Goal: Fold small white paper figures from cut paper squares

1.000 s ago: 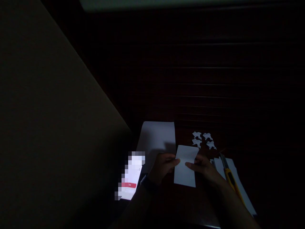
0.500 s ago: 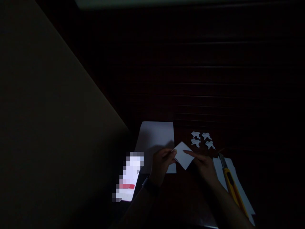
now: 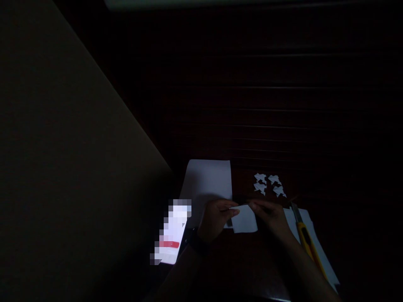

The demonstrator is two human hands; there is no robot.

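Observation:
A small white square of folded paper point(image 3: 244, 219) is held up between my two hands in dim light. My left hand point(image 3: 217, 217) pinches its upper left corner between thumb and fingers. The thumb and forefinger of my right hand point(image 3: 270, 216) close on its upper right corner. Behind my left hand lies a larger white sheet point(image 3: 209, 178). Several small folded paper figures point(image 3: 260, 187) sit in a cluster beyond my right hand.
A lit phone point(image 3: 171, 235), its screen partly blurred, stands left of my left forearm. On the right, a yellow utility knife point(image 3: 307, 243) with its blade out rests on white paper sheets point(image 3: 315, 235). A pale wall point(image 3: 78, 167) slants along the left side.
The paper has turned from a diamond to a square with its edge along the top, and come slightly nearer. My right hand has gone from its face to its upper right corner.

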